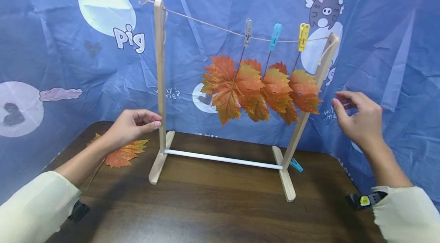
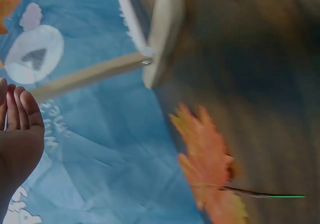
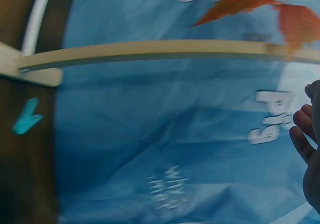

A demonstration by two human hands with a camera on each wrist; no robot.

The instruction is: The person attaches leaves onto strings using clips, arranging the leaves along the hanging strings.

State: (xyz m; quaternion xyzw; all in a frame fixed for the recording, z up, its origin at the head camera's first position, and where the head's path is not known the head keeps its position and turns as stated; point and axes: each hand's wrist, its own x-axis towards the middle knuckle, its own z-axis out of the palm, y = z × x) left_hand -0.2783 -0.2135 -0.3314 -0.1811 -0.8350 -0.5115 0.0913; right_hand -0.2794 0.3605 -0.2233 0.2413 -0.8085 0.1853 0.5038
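Seems between hangings, with left hand (image 1: pixel 135 123) and right hand (image 1: pixel 362 117) half-open, empty, and hung leaves (image 1: pixel 252 86) right of centre; probably calls next for loose leaf (image 1: pixel 124 154), lower left, and blue clip (image 1: pixel 296 165), lower right.

A person's two arms reach forward from the near side of the desk (image 1: pixel 220 204), pale sleeves (image 1: pixel 41 204) ending above bare forearms (image 1: pixel 91 157). The left hand (image 1: pixel 132 124) appears near the desk's far left corner in the head view, its fingers (image 1: pixel 148 114) softly bent and pointing inward, the thumb (image 1: pixel 149 126) just below them. The right hand (image 1: pixel 361 117), in the air, appears above the desk's far right corner, wrist bent inward, relaxed fingers curving toward the left, thumb lower and apart. Each wrist camera catches only part of its hand, at the frame's edge, fingers loosely curved.
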